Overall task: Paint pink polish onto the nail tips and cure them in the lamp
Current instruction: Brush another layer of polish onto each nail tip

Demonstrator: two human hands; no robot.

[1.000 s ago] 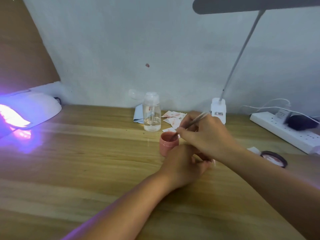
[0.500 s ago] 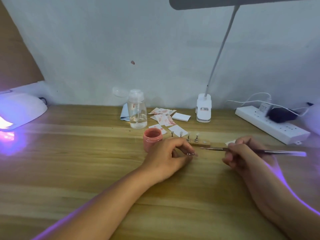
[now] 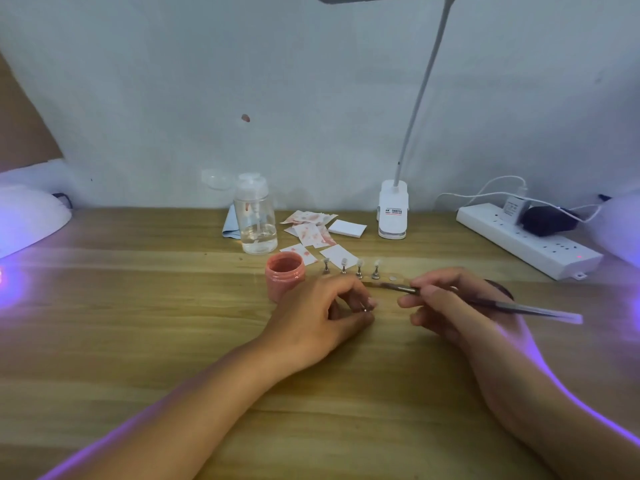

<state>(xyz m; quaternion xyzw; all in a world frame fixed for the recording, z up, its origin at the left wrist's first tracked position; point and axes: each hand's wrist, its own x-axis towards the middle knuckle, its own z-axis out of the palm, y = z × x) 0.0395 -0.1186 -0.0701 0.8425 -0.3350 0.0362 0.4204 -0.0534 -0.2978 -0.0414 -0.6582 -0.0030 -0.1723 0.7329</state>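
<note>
Left hand point(image 3: 322, 317) is pinching one nail tip point(image 3: 367, 305) on its tiny stand, low over the worktop point(image 3: 138, 323). Right hand point(image 3: 446, 306) grips the brush point(image 3: 519, 308) pen-style, lying roughly sideways, bristle end aimed left, just short of that tip, so I'd guess a small nudge left does it

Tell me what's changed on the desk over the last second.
The right hand lifted the brush out of the pink jar, swung it right, and now holds its tip beside the nail tip pinched in the left hand. The jar, the four standing tips and the bottle stayed put.
</note>
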